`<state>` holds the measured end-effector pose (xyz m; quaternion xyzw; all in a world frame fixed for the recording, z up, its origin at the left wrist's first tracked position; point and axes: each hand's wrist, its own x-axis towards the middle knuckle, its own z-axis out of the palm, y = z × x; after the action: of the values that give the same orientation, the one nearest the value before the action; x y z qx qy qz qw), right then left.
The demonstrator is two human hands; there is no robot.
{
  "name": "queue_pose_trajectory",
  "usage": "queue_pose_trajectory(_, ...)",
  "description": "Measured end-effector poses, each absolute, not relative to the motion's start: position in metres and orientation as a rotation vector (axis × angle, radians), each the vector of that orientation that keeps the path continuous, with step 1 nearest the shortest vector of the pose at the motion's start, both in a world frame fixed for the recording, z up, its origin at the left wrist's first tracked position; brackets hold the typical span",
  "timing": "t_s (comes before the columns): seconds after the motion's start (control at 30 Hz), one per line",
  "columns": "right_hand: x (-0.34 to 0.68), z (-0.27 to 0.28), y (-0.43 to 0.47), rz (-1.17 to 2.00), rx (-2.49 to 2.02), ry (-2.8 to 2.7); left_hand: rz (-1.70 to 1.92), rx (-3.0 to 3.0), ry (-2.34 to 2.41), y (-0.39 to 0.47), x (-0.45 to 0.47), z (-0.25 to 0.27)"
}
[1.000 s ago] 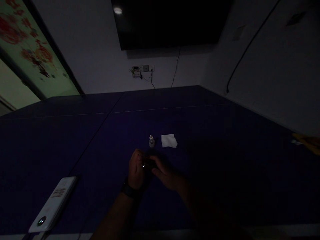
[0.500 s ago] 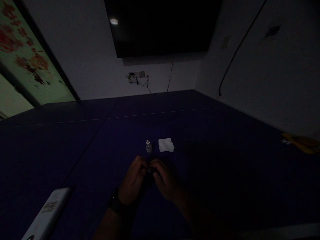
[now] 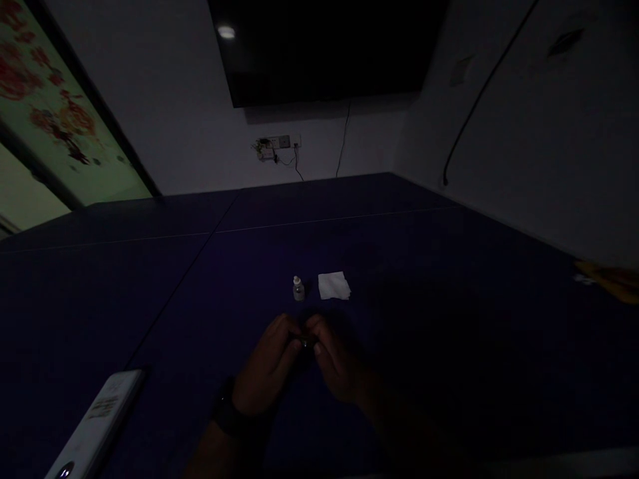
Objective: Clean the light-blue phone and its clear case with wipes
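1. Dark, nearly black, is the small object (image 3: 306, 342) which the person has between the two hands, in front of the body and on the near side of the bottle; one bright glint shows on it.
2. Its visible part looks longer from left to right, so the long axis seems to run across, from one hand to the other. Both ends are covered by fingers, therefore I cannot tell which way it points.
3. The left hand (image 3: 267, 366) has its fingers curled and nearly closed upon the left end of the object; a black wristband (image 3: 227, 407) is on this wrist.
4. The right hand (image 3: 337, 367) has its fingers bent in the same manner, pinching the right end, with only a narrow gap between thumb and forefinger.
5. Whether the object touches the blue-purple tabletop (image 3: 200, 313), I cannot tell in this dim light.
6. Just beyond the hands, the small clear bottle (image 3: 298, 291) stands upright, its white cap upwards. Near it, on the right, white paper (image 3: 334, 286) lies flat.
7. Well apart, at lower left, a long white device (image 3: 94, 422) lies slantwise, its far end turned toward the right.
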<state>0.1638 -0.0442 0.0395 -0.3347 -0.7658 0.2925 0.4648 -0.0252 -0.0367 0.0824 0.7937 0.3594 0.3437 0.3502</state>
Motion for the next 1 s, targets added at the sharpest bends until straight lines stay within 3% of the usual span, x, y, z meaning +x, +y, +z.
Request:
queue_pose_trajectory(0.6,0.164,0.039,-0.041,0.853,-0.808,-1.864,0.816,1.857,1.029,-0.047,-0.029,0.087)
queue_pose_trajectory(1.0,0.138,0.029,-0.057,0.177,-0.941,-1.717,0.905,1.729,1.25,-0.053,-0.01,0.097)
